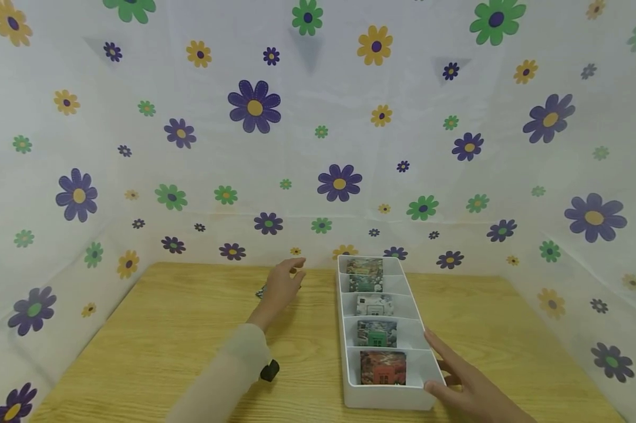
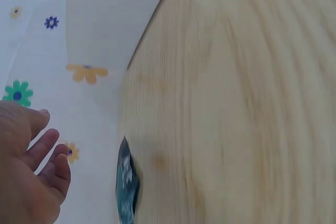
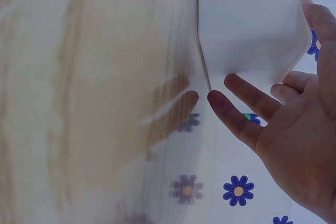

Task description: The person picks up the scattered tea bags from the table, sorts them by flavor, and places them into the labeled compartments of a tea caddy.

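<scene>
A white divided organizer box (image 1: 389, 397) stands on the table, with small printed packets leaning in its compartments. The nearest is a red packet (image 1: 383, 368); behind it come a green-labelled packet (image 1: 376, 333) and a white packet (image 1: 374, 305). My right hand (image 1: 468, 385) touches the box's near right corner, thumb by the rim and fingers along the outer side wall (image 3: 249, 19). Left of the box, my left hand (image 1: 282, 286) hovers empty with fingers loosely bent. Beneath it a teal-and-dark packet (image 2: 126, 184) lies on the table, apart from the hand and mostly hidden in the head view.
The wooden table (image 1: 154, 352) ends at the back against a white flower-printed sheet (image 1: 217, 164), which also hangs along both sides. A black device (image 1: 269, 371) sits on my left wrist. Two more packets (image 1: 365, 276) stand in the box's far end.
</scene>
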A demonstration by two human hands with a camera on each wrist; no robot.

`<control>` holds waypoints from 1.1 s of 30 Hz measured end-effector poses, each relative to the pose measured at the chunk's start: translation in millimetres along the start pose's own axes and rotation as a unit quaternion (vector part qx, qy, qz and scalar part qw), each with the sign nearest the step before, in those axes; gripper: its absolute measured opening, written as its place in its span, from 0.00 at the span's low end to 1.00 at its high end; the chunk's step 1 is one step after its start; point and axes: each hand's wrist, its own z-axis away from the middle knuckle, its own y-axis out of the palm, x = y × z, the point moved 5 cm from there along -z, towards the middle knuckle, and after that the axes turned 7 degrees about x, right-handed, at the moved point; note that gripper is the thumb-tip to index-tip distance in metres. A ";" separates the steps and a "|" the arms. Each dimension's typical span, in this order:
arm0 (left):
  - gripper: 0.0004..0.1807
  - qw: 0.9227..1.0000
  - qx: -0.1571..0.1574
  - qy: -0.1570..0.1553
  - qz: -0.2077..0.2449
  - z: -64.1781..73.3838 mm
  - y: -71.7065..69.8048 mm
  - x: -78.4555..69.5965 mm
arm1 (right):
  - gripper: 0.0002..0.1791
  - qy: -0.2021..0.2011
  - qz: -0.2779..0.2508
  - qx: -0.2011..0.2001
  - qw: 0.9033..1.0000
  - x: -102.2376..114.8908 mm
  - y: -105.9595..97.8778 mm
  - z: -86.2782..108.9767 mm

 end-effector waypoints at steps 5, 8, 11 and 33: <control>0.21 0.999 0.002 -0.034 -0.006 4.6 -16.8 25.0 | 0.45 0.004 -0.003 0.001 1.000 -0.7 0.4 0.4; 0.23 0.998 0.005 -0.056 -0.004 8.1 -23.5 37.8 | 0.45 0.003 -0.004 0.003 1.000 -0.9 0.3 0.2; 0.24 0.997 0.008 -0.074 -0.002 13.8 -29.0 46.7 | 0.45 0.009 -0.005 0.003 1.000 -1.3 -0.2 -0.1; 0.34 0.973 0.020 -0.194 -0.122 32.7 -36.5 52.5 | 0.45 -0.003 -0.010 0.012 1.000 -1.9 2.7 0.2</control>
